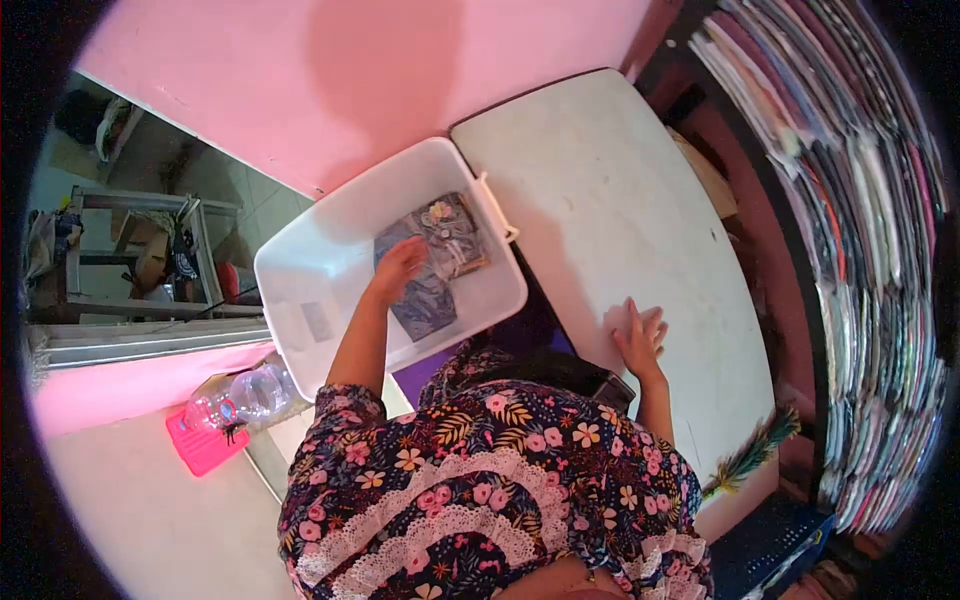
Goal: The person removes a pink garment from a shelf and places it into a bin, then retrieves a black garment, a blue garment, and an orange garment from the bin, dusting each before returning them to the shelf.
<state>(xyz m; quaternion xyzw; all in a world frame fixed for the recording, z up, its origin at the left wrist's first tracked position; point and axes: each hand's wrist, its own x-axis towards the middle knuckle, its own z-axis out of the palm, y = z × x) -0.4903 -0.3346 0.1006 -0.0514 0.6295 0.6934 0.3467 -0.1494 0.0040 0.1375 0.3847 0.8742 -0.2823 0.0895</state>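
Inside the white plastic bin (330, 225), my left hand (402, 264) reaches over folded dark garments in clear plastic packaging. Its fingers are stretched out, somewhat smeared, and no item shows in its grip. Under and beside it lies a dark blue-grey packet (428, 306); whether the hand touches this cannot be made out. A patterned dark packet (455, 240) lies against the bin's right side. My right hand (642, 340) rests with fingers spread on or just above the white tabletop (590, 190), holding nothing.
Tall stacks of plastic-wrapped garments (870, 250) fill a dark shelf on the right. A peacock-like feather bunch (755, 455) lies at the table's near right. Clear plastic bottles (260, 392) and a pink basket (205, 440) are at the lower left. A pink wall (240, 90) stands behind.
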